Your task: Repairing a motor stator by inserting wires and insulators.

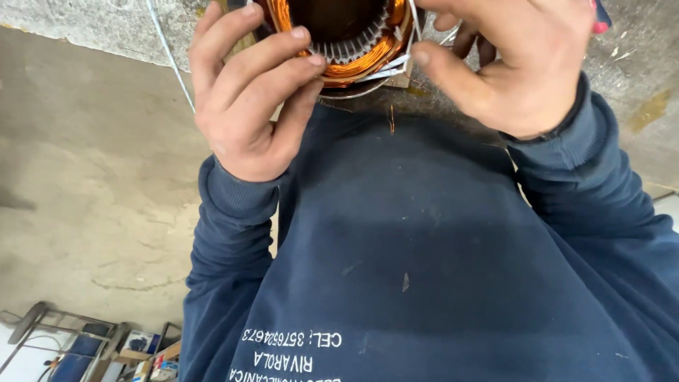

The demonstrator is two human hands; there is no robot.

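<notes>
my left hand (pixel 244 106) is curled around the left side of the motor winding (pixel 346 42), a round ring of orange copper wire with a row of grey metal teeth inside it. the fingers (pixel 283 56) of that hand are bent and closed on its rim, their tips resting on the copper near the teeth. my right hand (pixel 516 64) is on the other side, the thumb (pixel 445 67) pressed toward the ring's right edge where a few white sleeves (pixel 385 69) stick out; it looks pinched shut on those sleeves or on the rim, but the other fingers hide behind the hand, so i cannot tell exactly what they grip. the winding sits at the near edge of the grey table (pixel 85 28), right in front of my chest, its upper part cut off by the frame. a thin white wire (pixel 170 56) runs down across the table's edge just left of my left hand. below are my dark blue sweatshirt (pixel 424 262) and both sleeves, and the cracked concrete floor (pixel 92 191) to the left.
</notes>
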